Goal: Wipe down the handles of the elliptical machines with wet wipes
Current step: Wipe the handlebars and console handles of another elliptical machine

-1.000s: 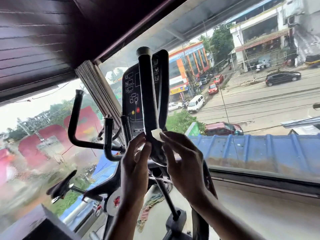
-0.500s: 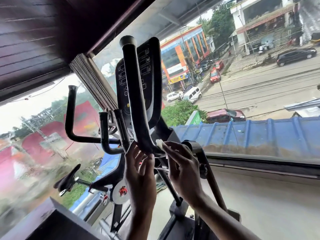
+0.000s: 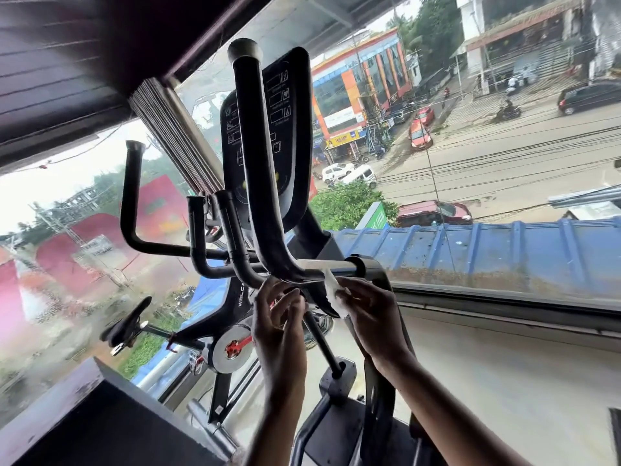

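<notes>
The right hand (image 3: 366, 312) pinches the wet wipe (image 3: 332, 290) at the handle's (image 3: 255, 163) lower bend; its length rises above. The left hand (image 3: 279, 319) hovers loose, empty.

Both arms raised (forearms bare); left grip (image 3: 280, 322) loosely curled; right grip (image 3: 373, 317) pinches wipe (image 3: 332, 292).

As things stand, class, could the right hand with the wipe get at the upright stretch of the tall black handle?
Probably yes: the right hand holds the wet wipe just beneath the bend of the tall black handle, and nothing crosses its near side higher up.
</notes>
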{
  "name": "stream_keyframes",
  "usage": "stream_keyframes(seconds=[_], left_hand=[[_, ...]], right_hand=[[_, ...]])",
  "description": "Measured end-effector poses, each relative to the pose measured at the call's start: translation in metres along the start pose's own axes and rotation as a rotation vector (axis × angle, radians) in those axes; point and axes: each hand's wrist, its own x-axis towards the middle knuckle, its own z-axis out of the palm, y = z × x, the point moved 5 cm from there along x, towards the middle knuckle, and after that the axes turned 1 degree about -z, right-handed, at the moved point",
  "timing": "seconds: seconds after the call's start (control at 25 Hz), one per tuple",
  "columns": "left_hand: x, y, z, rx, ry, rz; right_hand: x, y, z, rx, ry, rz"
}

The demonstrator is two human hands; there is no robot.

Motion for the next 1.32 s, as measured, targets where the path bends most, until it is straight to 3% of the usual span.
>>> stream_keyframes(seconds=[0.12, 0.24, 0.36, 0.6, 0.76, 0.92, 1.08, 1.32], left_hand=[[-0.007, -0.037, 0.002, -0.096, -0.112, -0.314], [-0.011, -0.055, 0.004, -0.123, -0.227, -0.452], [-0.003, -0.066, -0.002, -0.159, -0.271, -0.448], [0.028, -0.095, -0.022, -0.158, -0.338, -0.481], [0.05, -0.115, -0.037, -0.183, -0.46, -0.539], [0.058, -0.117, -0.044, -0.169, -0.535, -0.534], [0.065, -0.123, -0.044, -0.094, -0.622, -0.42], [0.046, -0.123, -0.034, -0.231, -0.843, -0.633]], right_hand=[[-0.021, 0.017, 0.003, 0.214, -0.058, 0.234], [-0.028, 0.032, 0.003, 0.211, -0.083, 0.313], [-0.031, 0.04, 0.005, 0.086, -0.047, 0.322], [-0.039, 0.042, 0.024, -0.25, -0.046, 0.081], [-0.038, 0.057, 0.034, -0.45, 0.105, 0.066], [-0.041, 0.058, 0.032, -0.438, 0.238, 0.092], [-0.048, 0.058, 0.045, -0.371, 0.098, 0.188], [-0.046, 0.056, 0.037, -0.292, 0.188, 0.199]])
